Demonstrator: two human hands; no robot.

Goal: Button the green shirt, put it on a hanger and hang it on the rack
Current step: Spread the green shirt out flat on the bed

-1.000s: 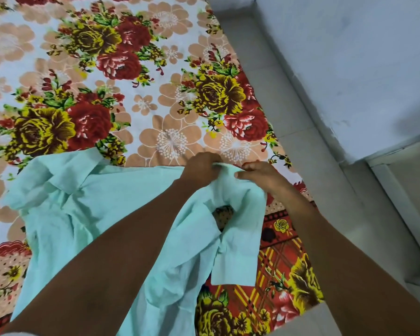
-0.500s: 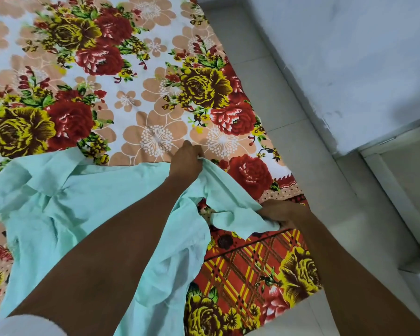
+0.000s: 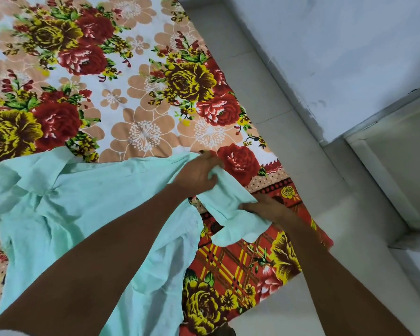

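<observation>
A pale green shirt (image 3: 83,209) lies spread and rumpled on a floral bedsheet (image 3: 136,98), its collar toward the left. My left hand (image 3: 199,173) grips a bunch of the shirt's fabric at its far right edge. My right hand (image 3: 264,206) holds a loose flap of the same shirt lower and to the right, near the sheet's red patterned border. The flap stretches between both hands. No hanger or rack shows in this view.
The bed's right edge (image 3: 308,214) runs diagonally beside a pale tiled floor (image 3: 272,98). A blue-white wall (image 3: 337,44) rises at the upper right, with a light door frame (image 3: 383,170) at the far right.
My right hand came away from my left hand, dropped down and right, and pulled a flap of the shirt out. My left hand kept its grip on the shirt's edge.
</observation>
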